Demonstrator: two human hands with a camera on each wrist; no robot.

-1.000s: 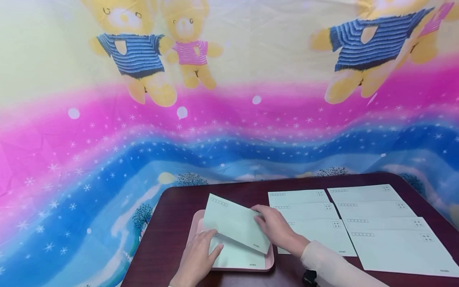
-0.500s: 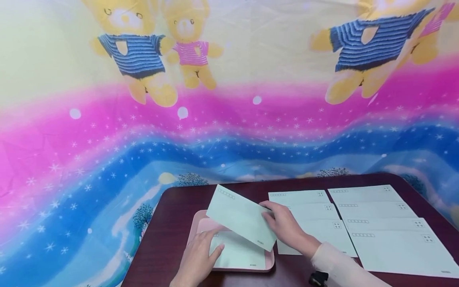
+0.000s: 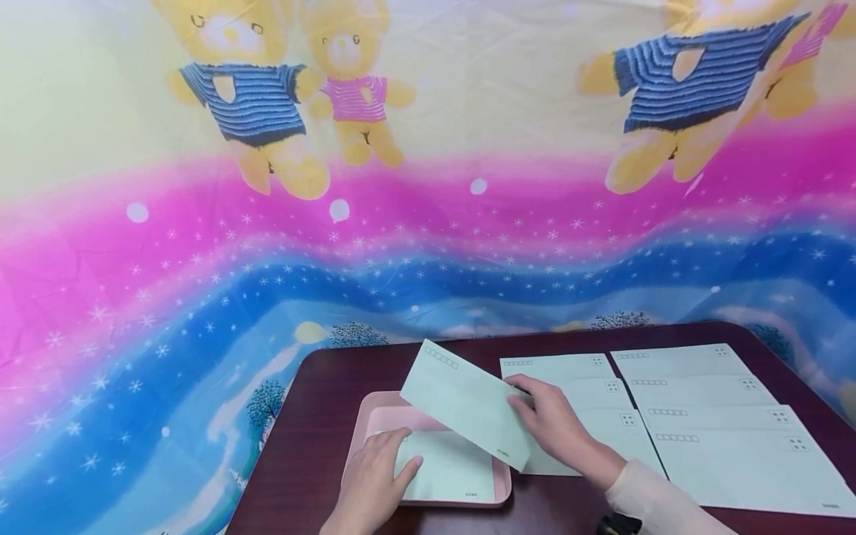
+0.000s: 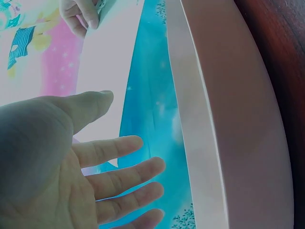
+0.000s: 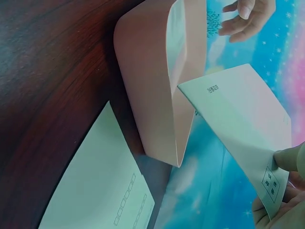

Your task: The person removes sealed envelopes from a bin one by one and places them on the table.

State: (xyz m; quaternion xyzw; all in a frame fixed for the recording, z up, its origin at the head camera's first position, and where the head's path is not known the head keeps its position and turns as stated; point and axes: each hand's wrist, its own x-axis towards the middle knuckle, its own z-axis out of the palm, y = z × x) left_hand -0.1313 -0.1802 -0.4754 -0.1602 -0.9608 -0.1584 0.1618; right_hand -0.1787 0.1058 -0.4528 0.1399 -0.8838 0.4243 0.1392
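My right hand [image 3: 558, 423] pinches a pale envelope [image 3: 464, 401] by its right-hand corner, thumb on the printed stamp box in the right wrist view. The envelope hangs tilted above the right side of a pink tray [image 3: 361, 420]. Another envelope [image 3: 451, 472] lies inside the tray, partly covered by the raised one in the head view. My left hand [image 3: 374, 475] is over the tray's left side, overlapping the lying envelope's left edge. In the left wrist view, the left hand's fingers [image 4: 128, 171] are spread, with nothing held.
Right of the tray, a column of overlapping envelopes [image 3: 562, 370] lies on the dark wooden table [image 3: 294, 446]. A second column [image 3: 756, 475] sits farther right. Behind the table hangs a curtain [image 3: 428, 223] printed with bears.
My right hand has carried the envelope up and to the right, off the one in the tray, toward the nearer column. The left hand has hardly moved.
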